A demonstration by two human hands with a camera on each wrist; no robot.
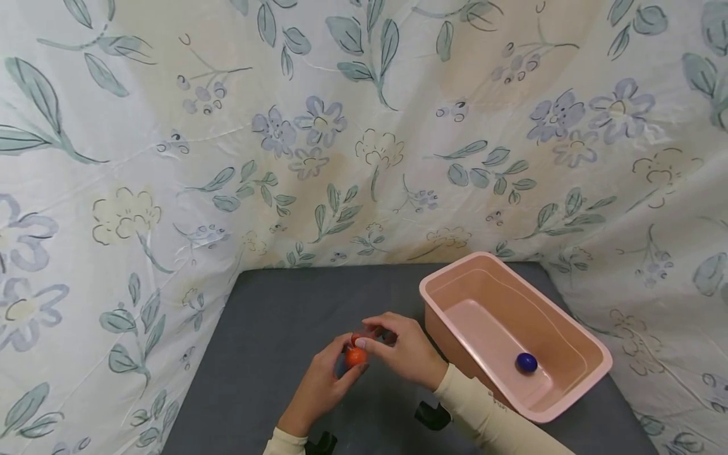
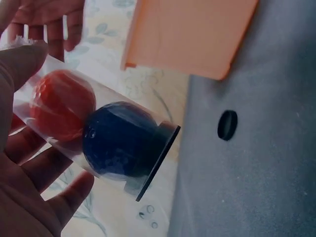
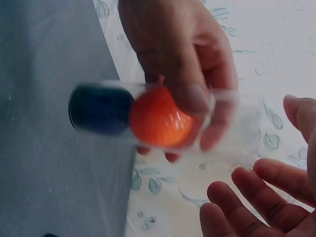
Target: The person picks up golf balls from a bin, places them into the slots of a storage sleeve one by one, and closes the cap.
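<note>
My left hand [image 1: 318, 385] curls around a clear plastic tube [image 2: 94, 133], above the table's [image 1: 273, 316] near middle; an orange ball [image 2: 61, 103] and a dark blue ball [image 2: 121, 140] sit inside. It looks light, stiff and slick, so I grip its middle. My right hand [image 1: 406, 354] hovers at the open end, fingers relaxed, holding nothing. The pink tub [image 1: 569, 322] crowds the right edge; leftward is free.

A makeshift recording corner, likely set up in a home, was shown. A floral bedsheet [image 1: 364, 126] had been hung as a backdrop across the upper frame and both sides. A grey-covered bench [image 1: 273, 328] and a pink plastic tub [image 1: 569, 328] were seen at lower right.
</note>
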